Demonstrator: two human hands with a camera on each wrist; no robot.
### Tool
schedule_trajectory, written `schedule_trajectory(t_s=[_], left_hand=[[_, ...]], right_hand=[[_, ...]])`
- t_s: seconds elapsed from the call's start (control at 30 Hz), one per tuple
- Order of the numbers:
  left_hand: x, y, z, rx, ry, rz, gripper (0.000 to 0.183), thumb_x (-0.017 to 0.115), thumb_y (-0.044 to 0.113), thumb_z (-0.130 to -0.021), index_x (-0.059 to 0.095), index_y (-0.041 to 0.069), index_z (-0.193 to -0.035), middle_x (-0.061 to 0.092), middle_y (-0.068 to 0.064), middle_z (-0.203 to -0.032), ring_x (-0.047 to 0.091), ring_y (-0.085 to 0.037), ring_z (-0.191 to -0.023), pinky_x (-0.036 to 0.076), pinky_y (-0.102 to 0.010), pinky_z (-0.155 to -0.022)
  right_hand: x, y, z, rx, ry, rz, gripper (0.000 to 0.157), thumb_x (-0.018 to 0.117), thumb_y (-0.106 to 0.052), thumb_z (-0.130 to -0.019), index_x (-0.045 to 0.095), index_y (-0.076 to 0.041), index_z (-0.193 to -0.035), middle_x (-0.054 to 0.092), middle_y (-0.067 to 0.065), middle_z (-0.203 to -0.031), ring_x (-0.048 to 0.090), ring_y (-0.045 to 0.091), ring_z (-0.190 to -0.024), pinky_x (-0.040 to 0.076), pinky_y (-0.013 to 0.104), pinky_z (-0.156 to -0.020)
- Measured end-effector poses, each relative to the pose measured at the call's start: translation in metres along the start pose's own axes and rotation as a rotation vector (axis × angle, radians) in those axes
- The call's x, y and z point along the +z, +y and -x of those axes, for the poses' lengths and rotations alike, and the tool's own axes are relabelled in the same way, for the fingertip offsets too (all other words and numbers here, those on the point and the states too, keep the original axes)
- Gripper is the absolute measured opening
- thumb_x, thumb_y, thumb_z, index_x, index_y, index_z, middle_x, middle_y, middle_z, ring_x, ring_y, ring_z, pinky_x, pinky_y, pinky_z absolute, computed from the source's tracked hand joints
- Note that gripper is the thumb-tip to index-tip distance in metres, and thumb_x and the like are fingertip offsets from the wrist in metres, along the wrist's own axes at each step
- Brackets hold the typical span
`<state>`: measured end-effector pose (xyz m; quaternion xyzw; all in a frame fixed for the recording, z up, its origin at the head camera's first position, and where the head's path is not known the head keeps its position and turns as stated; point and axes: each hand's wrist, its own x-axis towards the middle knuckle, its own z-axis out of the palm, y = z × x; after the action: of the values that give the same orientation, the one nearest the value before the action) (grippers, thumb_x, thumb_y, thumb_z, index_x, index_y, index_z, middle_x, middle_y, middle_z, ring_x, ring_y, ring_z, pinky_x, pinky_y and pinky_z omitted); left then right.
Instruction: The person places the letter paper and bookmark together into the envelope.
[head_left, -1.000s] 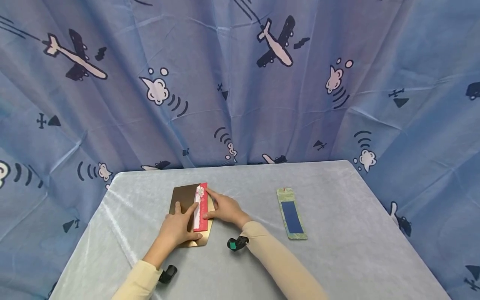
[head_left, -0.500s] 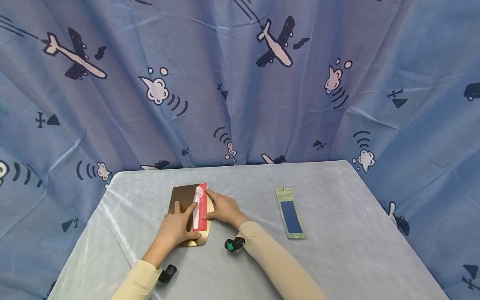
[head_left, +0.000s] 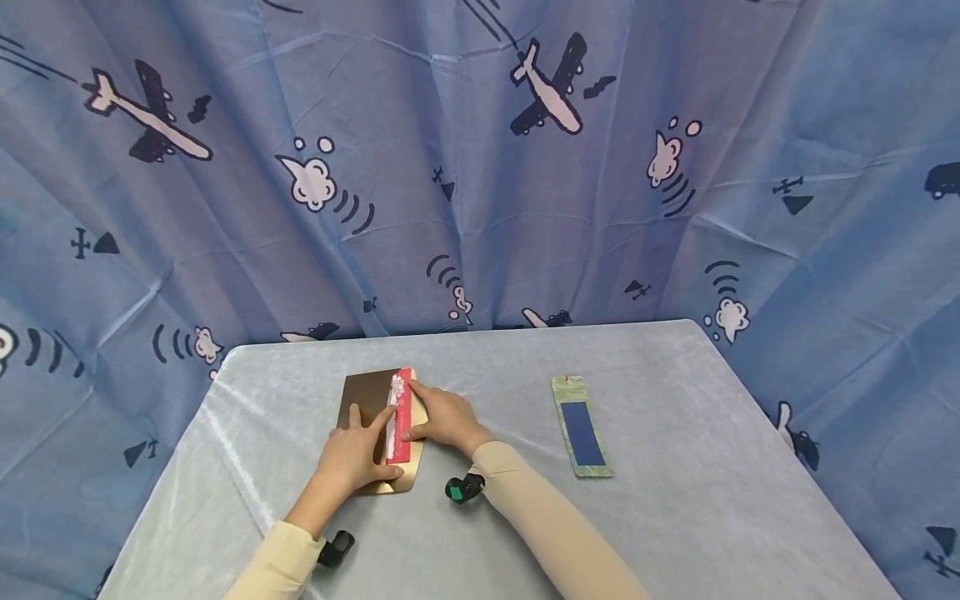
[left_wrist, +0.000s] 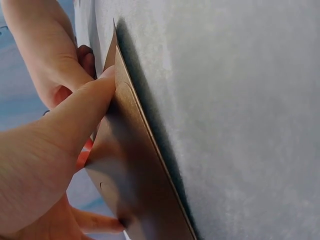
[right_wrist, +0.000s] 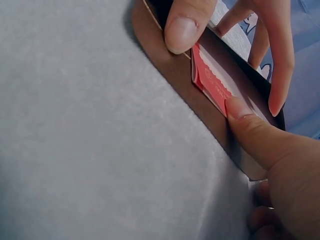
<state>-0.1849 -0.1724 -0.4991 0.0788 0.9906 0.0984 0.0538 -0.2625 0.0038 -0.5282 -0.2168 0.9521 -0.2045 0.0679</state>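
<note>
A brown and gold paper envelope [head_left: 366, 389] lies on the left half of the table with its mouth toward the right. From that mouth sticks a red-and-white card [head_left: 402, 452], its left part hidden under the brown layer. My left hand [head_left: 347, 454] is spread across the envelope, index fingertip at the mouth and thumb [left_wrist: 95, 97] on the near gold edge. With thumb and index finger, my right hand [head_left: 447, 419] holds the card's right edge; its thumb [right_wrist: 245, 117] presses against the red side, while the other fingers are tucked in beside the envelope.
To the right lies a narrow green packet [head_left: 572, 390] with a dark blue panel. A pale cloth covers the table [head_left: 675, 500], and a blue curtain [head_left: 480, 167] with airplane prints hangs behind its far edge. Each wrist carries a small black camera.
My right hand has shifted slightly left together with the card, and a narrower strip of it shows outside the envelope. My left hand stays in place.
</note>
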Motion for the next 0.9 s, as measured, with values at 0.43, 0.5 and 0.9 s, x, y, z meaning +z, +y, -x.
schedule_trajectory(t_s=[0.43,0.5,0.9], left_hand=[[-0.0017,0.0008,-0.0001,-0.006,0.005,0.021,0.102,0.087,0.051,-0.067,0.040,0.017,-0.152,0.033,-0.048,-0.144,0.060,-0.063,-0.101,0.050,-0.065,-0.088],[-0.0019,0.0010,-0.0004,-0.009,0.002,0.025,0.102,0.087,0.051,-0.067,0.040,0.018,-0.152,0.032,-0.048,-0.145,0.059,-0.064,-0.101,0.051,-0.065,-0.087],[0.0007,-0.0002,0.0003,-0.010,0.003,0.014,0.103,0.087,0.052,-0.067,0.041,0.017,-0.152,0.034,-0.048,-0.144,0.059,-0.064,-0.099,0.052,-0.064,-0.083]], right_hand=[[-0.0010,-0.0032,-0.0031,0.007,-0.006,0.036,0.102,0.080,-0.061,-0.071,0.034,-0.027,-0.155,0.070,0.006,-0.112,0.055,0.014,-0.077,0.043,0.031,-0.065],[-0.0011,-0.0036,-0.0035,0.010,-0.007,0.048,0.101,0.079,-0.062,-0.071,0.034,-0.028,-0.155,0.069,0.005,-0.111,0.054,0.014,-0.077,0.043,0.031,-0.064],[0.0010,-0.0079,-0.0029,0.021,-0.007,0.071,0.101,0.079,-0.064,-0.071,0.034,-0.031,-0.155,0.067,0.004,-0.097,0.051,0.014,-0.070,0.038,0.028,-0.058]])
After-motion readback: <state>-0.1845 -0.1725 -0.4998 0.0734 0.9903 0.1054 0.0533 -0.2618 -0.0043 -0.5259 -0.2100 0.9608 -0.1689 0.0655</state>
